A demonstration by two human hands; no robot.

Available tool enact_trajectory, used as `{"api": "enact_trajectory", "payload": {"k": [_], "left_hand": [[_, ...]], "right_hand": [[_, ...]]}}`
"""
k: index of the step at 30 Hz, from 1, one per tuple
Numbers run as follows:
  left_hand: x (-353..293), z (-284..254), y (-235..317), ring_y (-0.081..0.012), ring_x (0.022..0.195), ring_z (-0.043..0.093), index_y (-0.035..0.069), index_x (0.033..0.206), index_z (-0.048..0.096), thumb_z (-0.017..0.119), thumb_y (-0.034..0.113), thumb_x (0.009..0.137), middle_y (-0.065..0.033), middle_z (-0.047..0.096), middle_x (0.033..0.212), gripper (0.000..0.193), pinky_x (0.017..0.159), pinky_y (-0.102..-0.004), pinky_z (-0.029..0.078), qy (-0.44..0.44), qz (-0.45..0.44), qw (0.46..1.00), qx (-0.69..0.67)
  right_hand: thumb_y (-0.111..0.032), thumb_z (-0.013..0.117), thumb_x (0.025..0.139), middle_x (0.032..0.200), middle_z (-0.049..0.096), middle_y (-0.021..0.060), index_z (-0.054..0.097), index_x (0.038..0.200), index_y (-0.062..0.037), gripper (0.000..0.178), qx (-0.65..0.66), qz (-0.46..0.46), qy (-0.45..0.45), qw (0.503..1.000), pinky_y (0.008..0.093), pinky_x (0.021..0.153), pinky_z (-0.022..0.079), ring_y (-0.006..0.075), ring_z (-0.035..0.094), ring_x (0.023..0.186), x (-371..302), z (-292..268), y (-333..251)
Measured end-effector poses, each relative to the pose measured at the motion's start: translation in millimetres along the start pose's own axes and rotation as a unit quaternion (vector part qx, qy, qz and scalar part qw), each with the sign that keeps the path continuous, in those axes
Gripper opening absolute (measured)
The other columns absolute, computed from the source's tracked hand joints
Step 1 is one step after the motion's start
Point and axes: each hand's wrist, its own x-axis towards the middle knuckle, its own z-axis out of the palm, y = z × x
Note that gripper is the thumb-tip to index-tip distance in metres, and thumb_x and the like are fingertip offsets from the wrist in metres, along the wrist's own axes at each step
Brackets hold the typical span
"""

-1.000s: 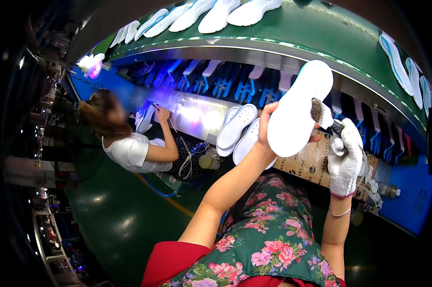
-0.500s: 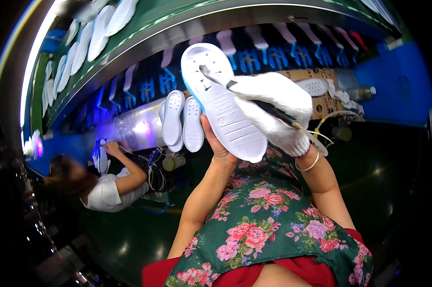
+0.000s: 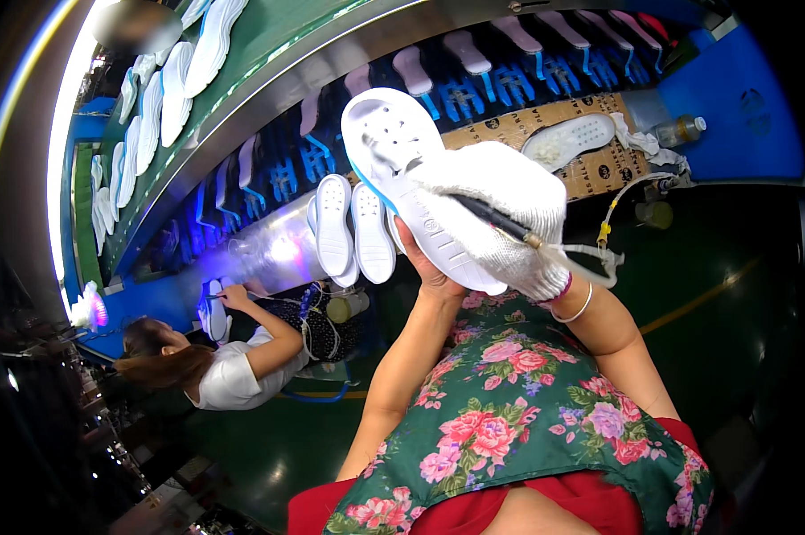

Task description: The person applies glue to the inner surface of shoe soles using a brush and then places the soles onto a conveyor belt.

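My left hand (image 3: 429, 265) grips a white shoe sole (image 3: 425, 225) from beneath and along its edge. Its hollowed heel end, dotted with small holes, points up and away, and a blue line runs along the left side. In a white knitted glove, my right hand (image 3: 514, 201) is closed on a dark-handled brush (image 3: 487, 214) with a pale tube (image 3: 585, 259) trailing from its rear. The brush end lies over the sole near its middle; glove and angle partly hide the tip. Below my hands hangs a green floral apron (image 3: 492, 383).
More white soles (image 3: 335, 227) stand left of my hands. Another sole (image 3: 570, 141) lies on cardboard (image 3: 630, 165) at the right, near a clear bottle (image 3: 679, 131). Beyond is a rack of pinkish pieces (image 3: 465, 53); soles line the green upper shelf (image 3: 269, 40). A co-worker (image 3: 238, 366) works at the left.
The brush and my right hand have shifted slightly down the picture over the sole. The view has moved a little, so the bench and co-worker appear displaced. Both hands keep their hold.
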Motion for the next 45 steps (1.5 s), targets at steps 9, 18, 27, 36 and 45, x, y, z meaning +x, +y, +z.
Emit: {"api": "enact_trajectory", "payload": {"k": [9,18,27,36,45], "left_hand": [[20,-1,4,-0.0326,0.136,0.044,0.013,0.155,0.026,0.051,0.075,0.086,-0.0171,0.043,0.149,0.096,0.116,-0.0485,0.034,-0.054,0.042,0.997,-0.026],[42,-10,16,-0.0444,0.121,0.053,0.020,0.150,0.032,0.053,0.076,0.084,-0.0106,0.049,0.141,0.089,0.101,-0.0592,0.049,-0.119,0.004,0.978,-0.170],[55,2,28,-0.0483,0.109,0.060,0.017,0.144,0.042,0.056,0.081,0.078,-0.0132,0.056,0.133,0.093,0.086,-0.0634,0.055,-0.143,-0.023,0.963,-0.229],[68,-3,34,-0.0520,0.107,0.058,0.018,0.144,0.044,0.057,0.085,0.074,-0.0275,0.056,0.127,0.098,0.089,-0.0653,0.050,-0.301,-0.065,0.928,-0.207],[71,-1,47,-0.0447,0.111,0.051,0.020,0.150,0.034,0.072,0.069,0.074,-0.0198,0.050,0.134,0.099,0.091,-0.0590,0.049,-0.291,-0.134,0.927,-0.196]], "right_hand": [[-0.008,0.071,0.083,0.112,0.070,0.0132,0.069,0.116,-0.0024,0.033,0.012,-0.088,-0.017,0.996,0.0370,0.095,0.051,0.0259,0.068,0.103,45,-35,-62],[-0.010,0.072,0.084,0.128,0.064,0.0126,0.063,0.127,-0.0041,0.045,0.047,-0.082,-0.083,0.992,0.0362,0.100,0.049,0.0263,0.063,0.116,32,-35,-46],[-0.003,0.072,0.083,0.108,0.072,0.0146,0.073,0.111,-0.0026,0.028,0.144,0.034,-0.042,0.988,0.0336,0.088,0.055,0.0234,0.069,0.105,24,-28,-38],[-0.007,0.076,0.082,0.098,0.075,0.0091,0.074,0.107,-0.0066,0.026,0.074,-0.005,-0.073,0.995,0.0335,0.074,0.058,0.0214,0.073,0.082,21,-35,-39],[-0.009,0.078,0.079,0.093,0.074,0.0080,0.077,0.098,-0.0088,0.019,0.027,0.012,-0.105,0.994,0.0323,0.074,0.057,0.0212,0.072,0.082,28,-54,-41]]}}
